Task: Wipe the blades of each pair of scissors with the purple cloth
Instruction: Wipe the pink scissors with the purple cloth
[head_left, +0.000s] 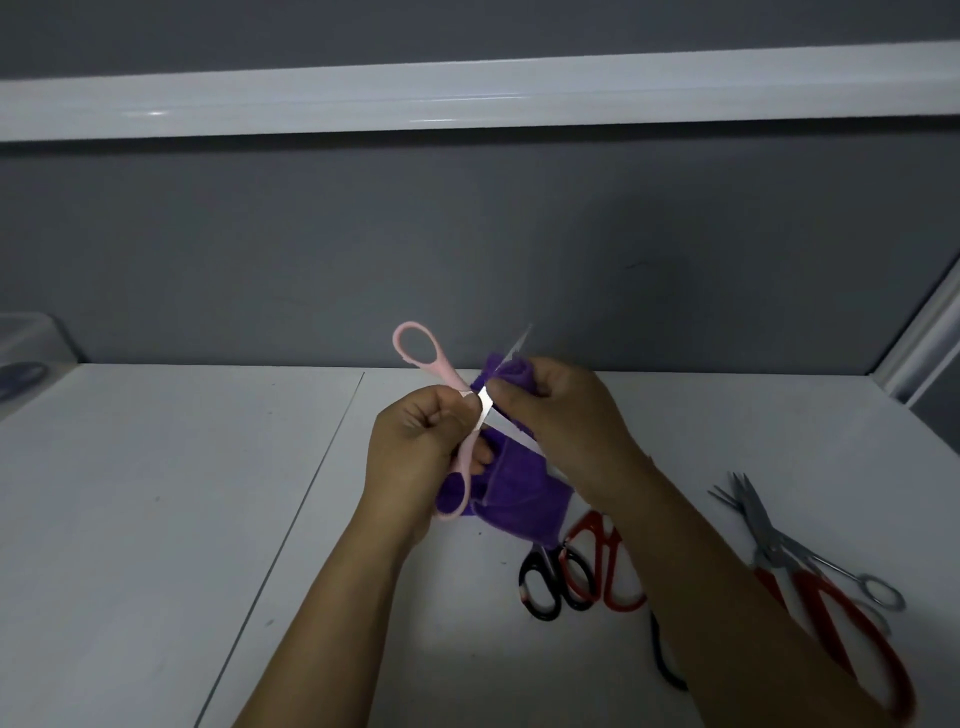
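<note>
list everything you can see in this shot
pink scissors: 1, pink handles, held open above the table
cloth: 1, purple, round one blade
black scissors: 1, black, table, below the cloth
small red scissors: 1, red, overlapping the black pair
large red scissors: 1, red, table right
metal scissors: 1, grey, crossing the large red pair
dark loop: 1, black or blue, partly under the right forearm
table: 1, white
wall: 1, grey, behind
rail: 1, white, above
box: 1, clear, far left
left hand: 1, grips pink scissors
right hand: 1, holds cloth
</note>
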